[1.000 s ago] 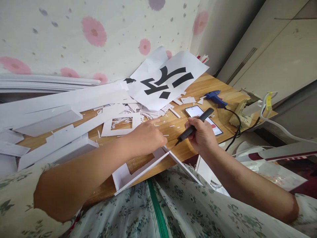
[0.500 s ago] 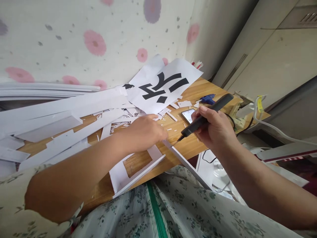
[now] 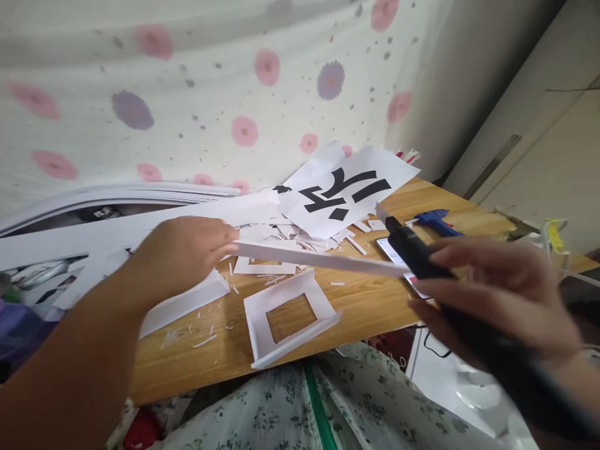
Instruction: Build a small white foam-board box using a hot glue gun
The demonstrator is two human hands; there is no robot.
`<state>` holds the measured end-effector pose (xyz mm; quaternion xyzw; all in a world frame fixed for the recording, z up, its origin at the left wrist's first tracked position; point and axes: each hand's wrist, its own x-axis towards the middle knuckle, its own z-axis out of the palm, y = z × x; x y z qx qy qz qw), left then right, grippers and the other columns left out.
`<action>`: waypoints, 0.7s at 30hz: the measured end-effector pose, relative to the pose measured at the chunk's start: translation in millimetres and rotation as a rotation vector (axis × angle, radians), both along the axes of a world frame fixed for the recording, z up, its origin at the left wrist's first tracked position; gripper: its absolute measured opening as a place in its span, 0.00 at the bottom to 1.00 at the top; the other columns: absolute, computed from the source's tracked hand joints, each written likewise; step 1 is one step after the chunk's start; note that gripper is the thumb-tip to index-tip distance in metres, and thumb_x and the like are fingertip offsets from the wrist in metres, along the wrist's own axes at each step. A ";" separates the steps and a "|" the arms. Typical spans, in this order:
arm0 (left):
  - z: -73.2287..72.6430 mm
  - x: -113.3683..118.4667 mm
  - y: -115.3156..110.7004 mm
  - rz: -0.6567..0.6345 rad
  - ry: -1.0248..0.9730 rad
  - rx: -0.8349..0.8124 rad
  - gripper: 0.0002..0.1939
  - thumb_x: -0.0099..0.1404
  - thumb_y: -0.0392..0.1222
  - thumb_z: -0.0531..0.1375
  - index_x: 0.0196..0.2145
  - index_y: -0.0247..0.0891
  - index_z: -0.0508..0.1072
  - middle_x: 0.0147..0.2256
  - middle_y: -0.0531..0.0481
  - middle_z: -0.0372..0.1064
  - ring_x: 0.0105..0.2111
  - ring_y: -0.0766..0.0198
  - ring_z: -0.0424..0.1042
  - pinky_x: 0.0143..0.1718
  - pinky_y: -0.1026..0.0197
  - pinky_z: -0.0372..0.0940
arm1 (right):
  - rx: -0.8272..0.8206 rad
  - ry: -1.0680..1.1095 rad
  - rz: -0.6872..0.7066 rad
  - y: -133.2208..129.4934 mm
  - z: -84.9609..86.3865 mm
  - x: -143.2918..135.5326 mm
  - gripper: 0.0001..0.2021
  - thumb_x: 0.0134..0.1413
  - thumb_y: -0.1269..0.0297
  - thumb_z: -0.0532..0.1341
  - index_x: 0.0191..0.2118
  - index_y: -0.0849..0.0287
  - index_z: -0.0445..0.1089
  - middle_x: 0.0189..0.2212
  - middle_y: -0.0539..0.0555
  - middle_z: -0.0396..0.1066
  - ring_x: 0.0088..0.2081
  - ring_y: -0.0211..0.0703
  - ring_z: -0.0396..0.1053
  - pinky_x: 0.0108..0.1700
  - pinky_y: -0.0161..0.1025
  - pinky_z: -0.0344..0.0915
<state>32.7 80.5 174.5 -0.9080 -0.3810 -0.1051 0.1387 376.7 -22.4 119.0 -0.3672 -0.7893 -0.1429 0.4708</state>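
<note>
My left hand (image 3: 194, 250) pinches the left end of a long, narrow white strip (image 3: 319, 257), which runs across the view above the table. In my right hand (image 3: 506, 294), blurred by motion, is a thick black-handled craft knife (image 3: 417, 250) with its pointed blade up and to the left. The strip's far end lies close to the knife and my right fingers; I cannot tell whether they touch. Below the strip, a white piece with raised edges and a rectangular opening (image 3: 257, 325) rests on the wooden table (image 3: 187, 369).
A paper sheet with bold black characters (image 3: 304, 219) leans at the back among white offcuts. A phone (image 3: 385, 250) lies beneath the knife, with a blue glue gun (image 3: 435, 220) behind it. Long white boards (image 3: 140, 226) are stacked at the left.
My left hand has moved left and lifted the strip from the table's front edge, swinging it sideways. My right hand has moved right, and the knife tip now points upward. The view has shifted.
</note>
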 end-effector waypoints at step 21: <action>-72.1 -73.9 -96.6 0.900 -0.778 0.015 0.08 0.59 0.53 0.57 0.32 0.52 0.74 0.31 0.65 0.75 0.36 0.58 0.73 0.40 0.58 0.65 | -0.193 -0.739 -0.085 119.2 -43.8 -75.3 0.13 0.59 0.77 0.53 0.34 0.57 0.74 0.31 0.53 0.74 0.38 0.47 0.64 0.58 0.62 0.45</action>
